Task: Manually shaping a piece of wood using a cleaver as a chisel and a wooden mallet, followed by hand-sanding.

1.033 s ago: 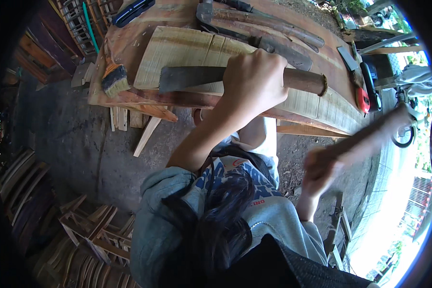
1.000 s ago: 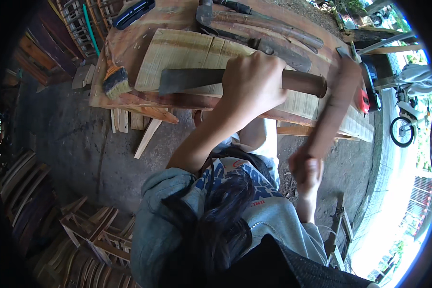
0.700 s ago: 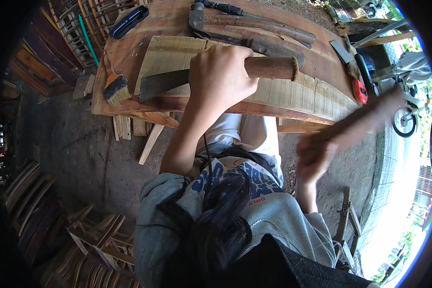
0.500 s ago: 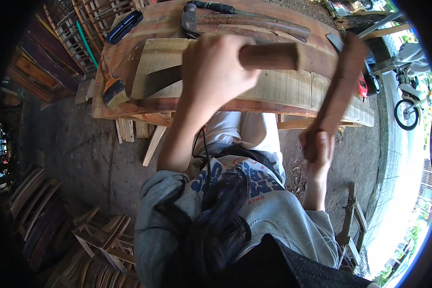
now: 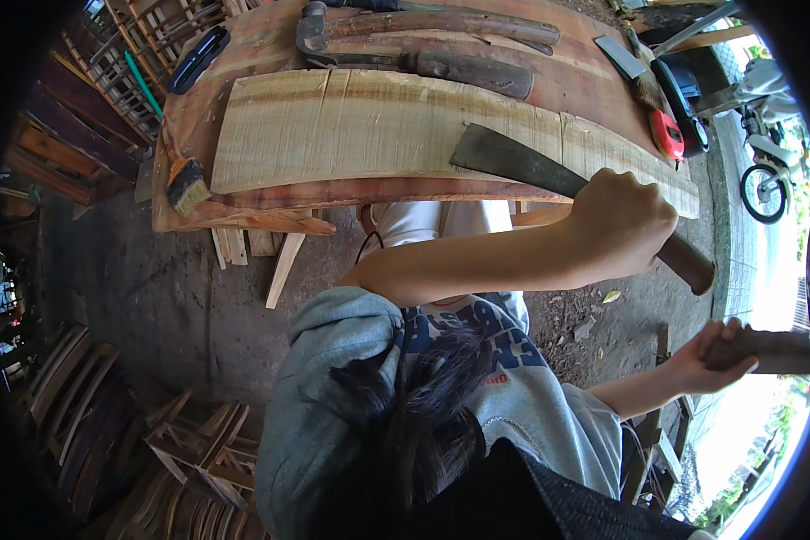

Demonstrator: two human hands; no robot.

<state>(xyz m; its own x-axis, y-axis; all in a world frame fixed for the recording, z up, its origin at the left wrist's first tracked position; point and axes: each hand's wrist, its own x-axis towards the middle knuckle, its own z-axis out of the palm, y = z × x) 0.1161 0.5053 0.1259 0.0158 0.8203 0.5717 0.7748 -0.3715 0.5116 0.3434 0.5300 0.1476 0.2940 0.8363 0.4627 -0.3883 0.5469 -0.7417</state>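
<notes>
My left hand [image 5: 623, 227] is closed round a wide, flat chisel, its dark metal blade [image 5: 517, 162] pointing left and its brown wooden handle [image 5: 688, 265] sticking out to the right. The blade lies over the pale wooden board [image 5: 360, 135] on the workbench; whether it touches is not clear. Off to the right, away from the bench, my right hand [image 5: 709, 358] grips a thick brown wooden club [image 5: 774, 351]. Its outer end runs to the edge of the picture. Shallow cut lines cross the board.
On the bench [image 5: 243, 36] lie a hammer [image 5: 441, 24], a dark-handled tool [image 5: 477, 72], a brush [image 5: 187, 184], a dark blue case [image 5: 198, 58] and a red tape measure [image 5: 666, 135]. Curved wooden pieces [image 5: 72, 378] are stacked at left. A motorcycle [image 5: 765, 180] stands outside.
My left hand has carried the chisel from the board's left part to the right. My right hand has swung outward to the right, taking the wooden club away from the bench.
</notes>
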